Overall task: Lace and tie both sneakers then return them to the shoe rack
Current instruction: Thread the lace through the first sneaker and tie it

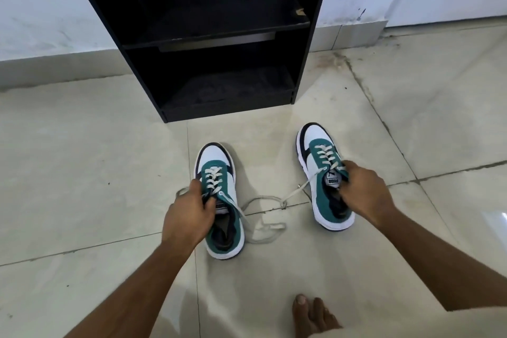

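Note:
Two white, teal and navy sneakers stand on the tiled floor, toes toward a black shoe rack (315,35). My left hand (186,214) grips the left sneaker (219,200) at its tongue and upper eyelets. My right hand (365,186) grips the right sneaker (321,173) at its collar and tongue. Both shoes are laced through the eyelets. Loose white lace ends (266,217) trail untied on the floor between the shoes, and another loop lies left of the left sneaker.
The rack has two dark shelves (219,16) with nothing on them and stands against a white wall (41,8). My bare foot (312,315) rests on the floor at the bottom right. Pale floor tiles (82,159) spread on all sides.

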